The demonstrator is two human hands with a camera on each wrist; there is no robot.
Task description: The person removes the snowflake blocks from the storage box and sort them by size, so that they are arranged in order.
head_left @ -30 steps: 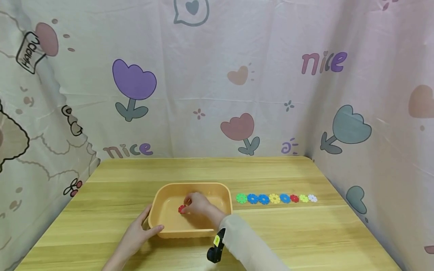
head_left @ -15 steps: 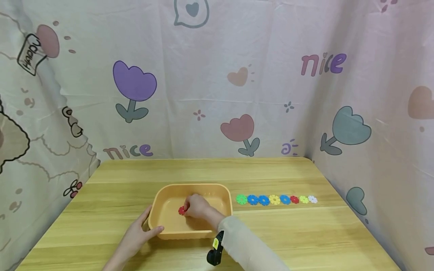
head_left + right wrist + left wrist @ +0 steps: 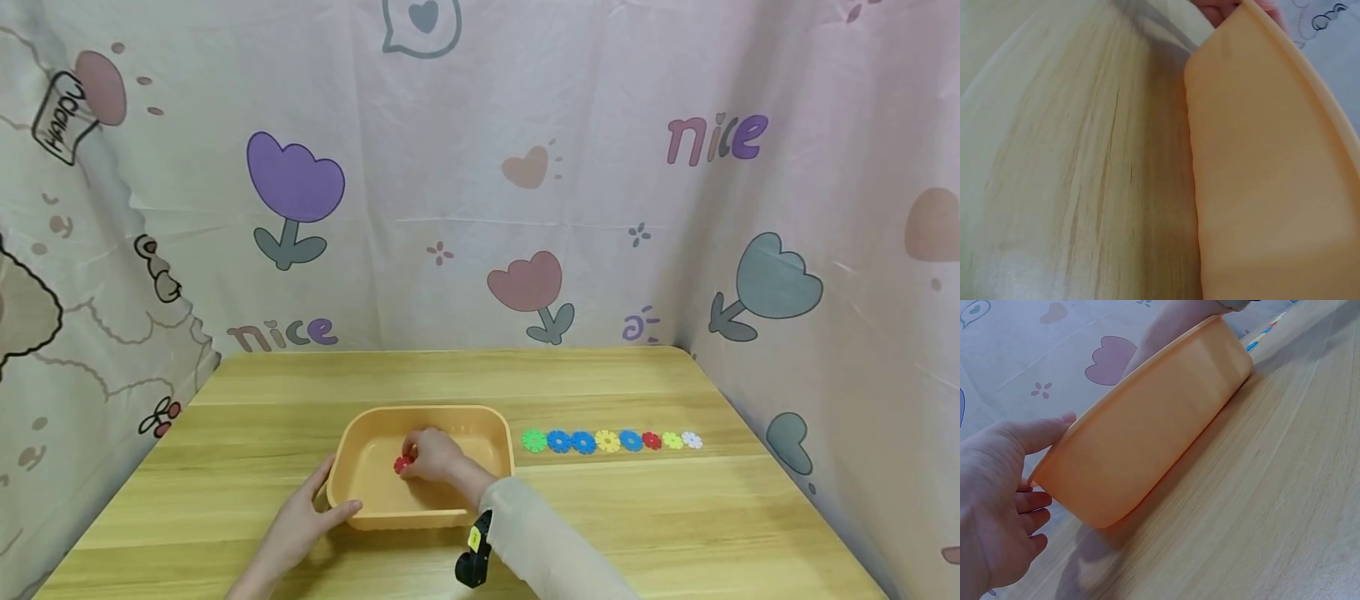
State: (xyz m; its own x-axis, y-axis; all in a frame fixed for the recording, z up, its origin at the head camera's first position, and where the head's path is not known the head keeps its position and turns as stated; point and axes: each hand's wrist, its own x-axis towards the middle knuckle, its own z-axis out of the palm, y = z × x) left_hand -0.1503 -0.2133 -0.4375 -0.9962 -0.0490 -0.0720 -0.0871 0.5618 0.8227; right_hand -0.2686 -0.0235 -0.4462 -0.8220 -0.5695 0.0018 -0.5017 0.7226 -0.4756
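A shallow orange plastic basin [image 3: 375,521] stands on the wooden table. My left hand [image 3: 300,518] grips its left end, the thumb over the rim and the other fingers outside against the wall, as the left wrist view [image 3: 997,500] also has it. Inside the basin, my right hand [image 3: 438,457] pinches a red flower-shaped plastic disc [image 3: 400,465] close over the floor, partly covered by the fingers. In the right wrist view the basin's wall [image 3: 1266,156] hides that hand and the disc.
To the right of the basin a row of flower-shaped discs runs rightward: green [image 3: 534,441], several blue [image 3: 583,442], yellow [image 3: 607,441], red [image 3: 652,440], light green and white [image 3: 692,440]. A printed curtain [image 3: 435,183] hangs behind the wooden table [image 3: 285,383].
The right hand's fingers shift slightly around the red disc, which stays at nearly the same spot in the basin. The left hand and the row of discs stay put.
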